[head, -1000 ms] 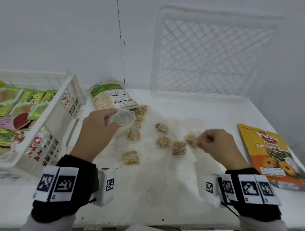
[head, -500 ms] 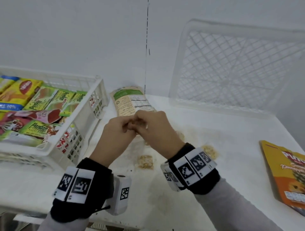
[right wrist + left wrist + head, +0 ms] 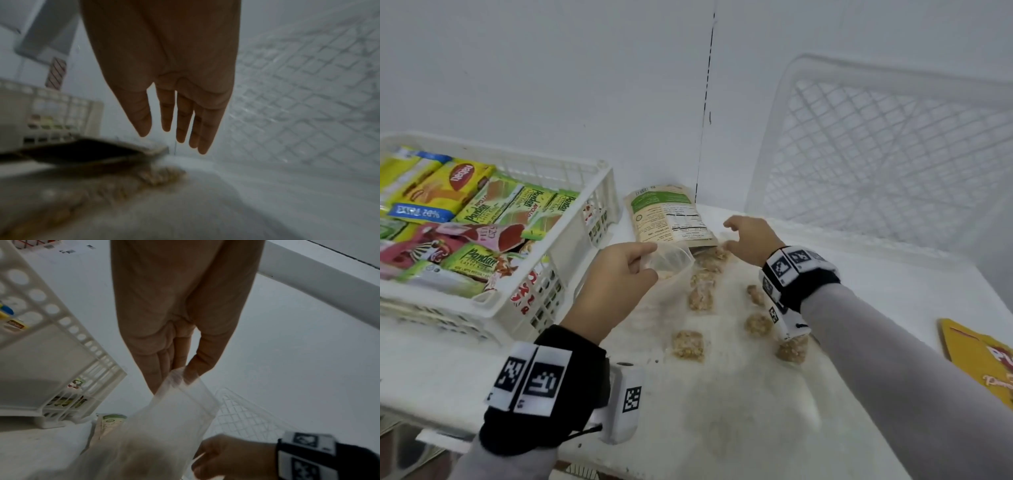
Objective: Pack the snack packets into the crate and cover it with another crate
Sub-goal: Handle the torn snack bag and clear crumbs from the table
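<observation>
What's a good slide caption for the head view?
Left hand holds a clear bag open; right hand reaches toward loose snacks.

Grey sleeves [image 3: 887,363], black wristbands [image 3: 544,394] bearing white square-coded tags [image 3: 534,378]; bare hands.

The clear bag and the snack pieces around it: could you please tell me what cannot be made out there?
- Clear bag contents: head view, left hand covers its lower part; left wrist view blurred.
- Right hand contact with the snack pieces: right wrist view too blurred.
- Yellow packet: cut off by the head view's right edge.
</observation>
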`<state>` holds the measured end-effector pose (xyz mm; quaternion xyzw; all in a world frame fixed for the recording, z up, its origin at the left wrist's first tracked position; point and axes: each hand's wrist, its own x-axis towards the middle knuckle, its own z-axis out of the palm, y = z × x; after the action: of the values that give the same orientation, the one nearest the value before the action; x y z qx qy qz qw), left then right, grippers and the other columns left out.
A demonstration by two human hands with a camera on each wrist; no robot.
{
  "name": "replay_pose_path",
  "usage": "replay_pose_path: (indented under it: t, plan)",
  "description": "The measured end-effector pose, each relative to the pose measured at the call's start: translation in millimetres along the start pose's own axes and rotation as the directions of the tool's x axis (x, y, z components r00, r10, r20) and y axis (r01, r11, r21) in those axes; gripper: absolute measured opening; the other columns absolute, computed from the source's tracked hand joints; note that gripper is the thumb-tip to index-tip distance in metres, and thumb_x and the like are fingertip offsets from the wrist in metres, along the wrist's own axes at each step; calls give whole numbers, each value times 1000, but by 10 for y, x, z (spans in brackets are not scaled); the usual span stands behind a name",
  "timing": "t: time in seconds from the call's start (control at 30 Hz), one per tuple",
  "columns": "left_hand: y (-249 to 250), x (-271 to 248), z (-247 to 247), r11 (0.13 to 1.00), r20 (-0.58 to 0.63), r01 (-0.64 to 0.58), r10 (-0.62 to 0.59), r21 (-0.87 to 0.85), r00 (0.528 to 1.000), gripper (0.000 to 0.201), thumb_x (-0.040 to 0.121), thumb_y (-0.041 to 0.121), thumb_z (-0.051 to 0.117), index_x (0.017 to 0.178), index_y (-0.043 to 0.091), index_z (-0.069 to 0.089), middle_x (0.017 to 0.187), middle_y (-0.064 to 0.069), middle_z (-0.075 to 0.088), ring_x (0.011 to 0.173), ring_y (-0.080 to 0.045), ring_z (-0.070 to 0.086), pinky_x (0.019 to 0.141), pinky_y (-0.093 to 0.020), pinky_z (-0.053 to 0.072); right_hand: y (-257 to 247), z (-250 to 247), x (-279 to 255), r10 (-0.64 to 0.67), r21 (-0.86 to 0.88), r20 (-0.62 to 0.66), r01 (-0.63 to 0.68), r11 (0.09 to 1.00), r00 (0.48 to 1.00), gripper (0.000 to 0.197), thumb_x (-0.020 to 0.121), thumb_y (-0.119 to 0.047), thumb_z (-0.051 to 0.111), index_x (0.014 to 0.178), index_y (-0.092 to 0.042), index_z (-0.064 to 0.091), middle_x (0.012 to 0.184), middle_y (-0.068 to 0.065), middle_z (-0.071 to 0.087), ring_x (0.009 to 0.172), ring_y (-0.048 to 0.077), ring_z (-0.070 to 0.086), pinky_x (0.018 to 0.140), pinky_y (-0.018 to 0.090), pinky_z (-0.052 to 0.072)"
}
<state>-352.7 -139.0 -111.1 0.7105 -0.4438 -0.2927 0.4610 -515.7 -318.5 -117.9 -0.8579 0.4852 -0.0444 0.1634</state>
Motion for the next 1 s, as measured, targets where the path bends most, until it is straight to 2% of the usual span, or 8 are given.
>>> replay_pose_path:
  t: [0.1,0.23,0.37,0.57,0.67,0.77,0.9,1.0]
  plan:
    - [-5,14,12,1000,-3,-6,6,-6,1000,49,81,-3,56,127,15,58,107,4,62,102,0,58,88,-26,48,73,169,161,18,-146,153,5,989,988,51,94,-26,49,139,-6,35,139,15,47,126,32,45,101,35,36]
    - [1,9,28,1000,-14,-8,8,-4,1000,49,80,-3,56,126,15,58,93,3,60,90,2,58,87,-22,46,2,311,257,-14,-192,229,59,980,973,37,92,-29,50,120,-5,51,122,15,59,109,32,55,90,35,43]
    - [-1,-5,18,1000,-17,-1,0,-29,1000,50,81,-4,56,127,15,58,104,11,65,98,9,56,83,-17,44,1,308,278,71,-197,175,-36,980,982,38,86,-30,60,110,-1,63,110,13,65,101,29,61,85,33,49]
    - [-14,-16,-18,999,-9,2,-2,-42,1000,51,82,-3,55,129,16,56,129,3,58,116,2,52,89,-19,43,84,176,84,164,-23,125,-162,986,979,29,75,-11,71,101,0,65,100,13,69,91,24,66,79,29,53]
    - [-15,-26,-20,999,-12,10,-11,-34,1000,51,81,-3,55,129,16,56,116,7,63,105,9,55,86,-19,45,-53,-16,-100,92,342,-105,-51,938,990,23,73,-19,78,90,-10,65,84,2,64,75,11,60,67,12,43]
    - [-2,-28,-5,1000,-12,20,-20,-18,1000,51,81,-2,55,129,17,56,98,8,59,89,8,56,80,-17,44,-348,-220,-369,-49,635,-322,254,729,946,23,73,-20,79,92,-15,67,70,-5,54,69,10,52,67,11,43]
    - [15,-33,4,999,-19,33,-32,3,999,46,82,1,56,125,19,59,86,3,55,79,-12,57,71,-25,43,-737,-196,-664,-215,709,-351,409,575,911,31,76,-13,76,104,-20,64,85,-5,65,84,9,63,78,23,55]
    - [23,-47,7,1000,1,24,-24,-9,1000,44,82,1,55,121,20,61,84,-4,50,71,-14,46,67,-28,36,-874,-24,-750,-289,606,-343,446,659,894,30,79,-6,72,103,-14,55,92,0,65,83,9,65,75,21,54]
